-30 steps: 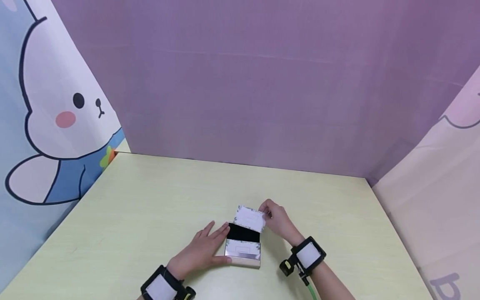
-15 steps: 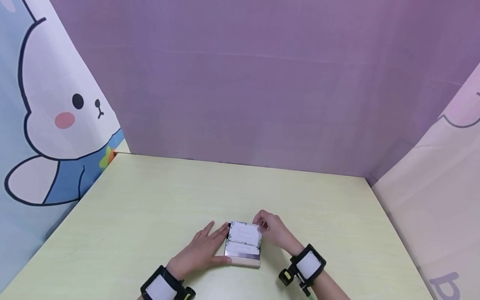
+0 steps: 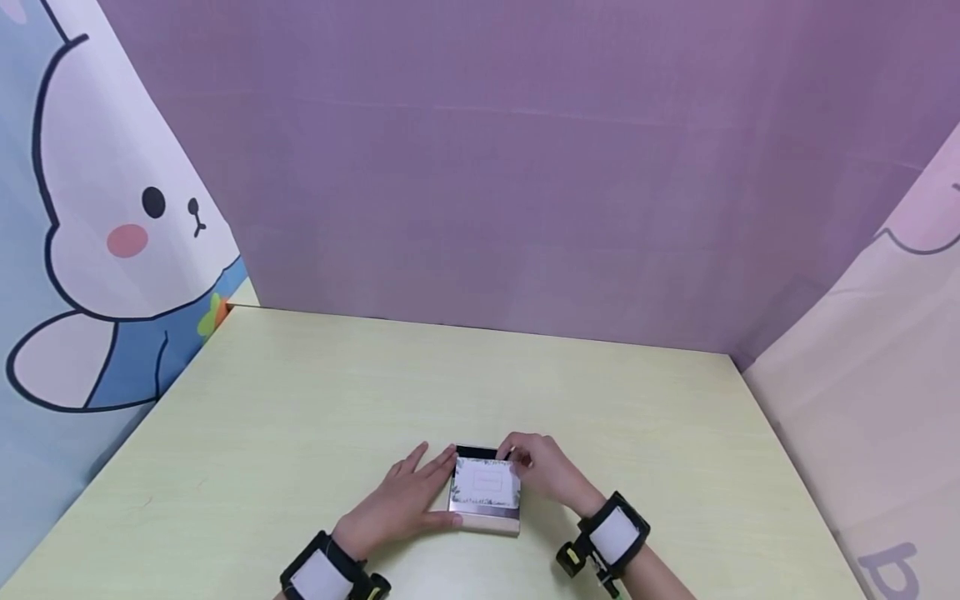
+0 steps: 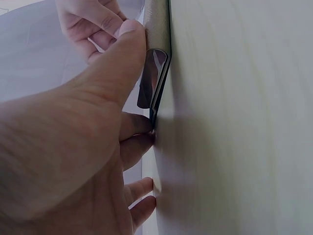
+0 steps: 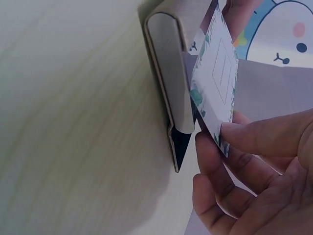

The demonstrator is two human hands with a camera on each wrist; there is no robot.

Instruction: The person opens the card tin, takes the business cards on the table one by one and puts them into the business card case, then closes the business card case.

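- The pale yellow-green table (image 3: 300, 400) fills the lower part of the head view, backed by a purple wall (image 3: 525, 167) and flanked on the left by a cartoon rabbit curtain (image 3: 97, 233).
- The left hand (image 3: 401, 500) lies flat, fingers straight and lightly spread, pressing against the left side of the case.
- The right hand (image 3: 543, 471) pinches the far right corner of the card between thumb and fingertips (image 5: 244, 134).
- The card case (image 3: 483, 510) (metal-edged, open) rests on the table near its front edge, between both hands.
- The white card (image 3: 487, 482), bordered with green leaves, lies tilted over the case's open black interior.
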